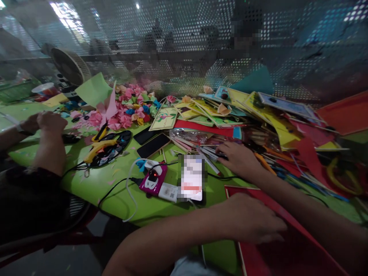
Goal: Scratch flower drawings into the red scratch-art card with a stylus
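My left hand [253,218] lies over a red board [287,249] with light wooden edging. Its fingers are stretched out, slightly bent, and nothing shows in them. Farther forward, my right hand [240,157] reaches across the board to a heap of pens and sticks. Its fingers close around the dark end of a pen [220,155]; the hand partly hides it. Other pens [211,165] lie just left of these fingertips. A lit phone [192,178], its screen blurred out, rests between my hands and a purple power strip [153,180].
Two dark phones [153,145] lie beside a yellow glue gun [99,147] on a black tray. Pink paper flowers [123,111] and decorated cards [163,118] are heaped behind. Another person's hands [51,122] are at the left. Cables cross the green table [115,203]; a perforated screen [184,46] stands behind.
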A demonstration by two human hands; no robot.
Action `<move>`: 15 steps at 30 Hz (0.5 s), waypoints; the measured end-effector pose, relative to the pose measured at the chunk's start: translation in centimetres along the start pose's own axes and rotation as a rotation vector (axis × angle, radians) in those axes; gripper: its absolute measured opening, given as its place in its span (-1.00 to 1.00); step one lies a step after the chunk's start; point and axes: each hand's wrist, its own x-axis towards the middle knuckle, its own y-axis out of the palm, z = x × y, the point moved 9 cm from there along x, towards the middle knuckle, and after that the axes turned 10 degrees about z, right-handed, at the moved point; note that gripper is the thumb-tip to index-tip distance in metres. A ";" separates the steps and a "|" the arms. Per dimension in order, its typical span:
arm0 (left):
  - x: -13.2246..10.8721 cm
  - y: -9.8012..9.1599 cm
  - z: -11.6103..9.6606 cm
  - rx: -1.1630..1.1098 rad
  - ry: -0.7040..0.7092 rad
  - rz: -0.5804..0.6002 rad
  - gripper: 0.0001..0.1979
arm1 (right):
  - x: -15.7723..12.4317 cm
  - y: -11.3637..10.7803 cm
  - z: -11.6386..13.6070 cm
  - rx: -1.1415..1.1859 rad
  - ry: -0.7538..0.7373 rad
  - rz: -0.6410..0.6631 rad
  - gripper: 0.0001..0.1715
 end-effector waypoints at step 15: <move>-1.4 0.5 -3.4 -0.495 0.220 0.435 -0.67 | 1.0 -1.0 1.5 0.013 0.037 0.118 -0.74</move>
